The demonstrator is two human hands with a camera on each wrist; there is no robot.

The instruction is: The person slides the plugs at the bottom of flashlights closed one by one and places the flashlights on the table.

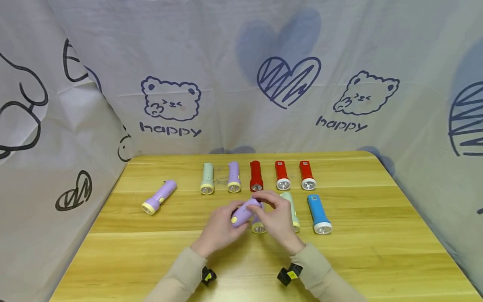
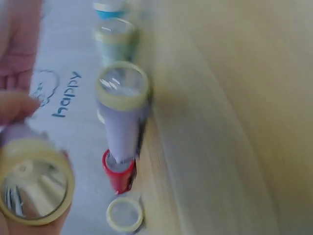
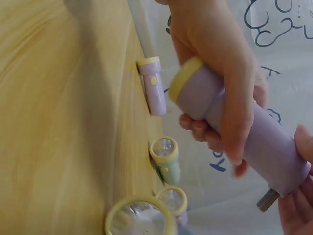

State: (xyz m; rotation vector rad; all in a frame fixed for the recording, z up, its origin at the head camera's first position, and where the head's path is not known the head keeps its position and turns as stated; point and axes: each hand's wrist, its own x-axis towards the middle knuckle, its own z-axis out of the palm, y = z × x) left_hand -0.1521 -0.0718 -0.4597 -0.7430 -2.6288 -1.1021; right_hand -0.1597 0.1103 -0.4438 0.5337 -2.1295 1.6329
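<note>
A purple flashlight (image 1: 242, 213) with a yellow lens rim is held in the air above the middle of the table. My left hand (image 1: 220, 229) grips its body, thumb along the side in the right wrist view. At the tail end, my right hand (image 1: 277, 219) has fingers and thumb on the flashlight. A short metal piece (image 3: 268, 200) sticks out there. Just behind the hands lies another purple flashlight (image 1: 259, 227), partly covered. Beside the right hand a green flashlight (image 1: 295, 220) is partly hidden. The left wrist view is blurred but shows the held flashlight's lens (image 2: 36, 183).
Along the back of the wooden table (image 1: 132, 260) lie a green flashlight (image 1: 207, 178), a purple one (image 1: 234, 176) and several red ones (image 1: 282, 176). A blue flashlight (image 1: 319, 214) lies at right, a purple one (image 1: 160, 197) at left. A printed cloth (image 1: 226, 50) hangs behind.
</note>
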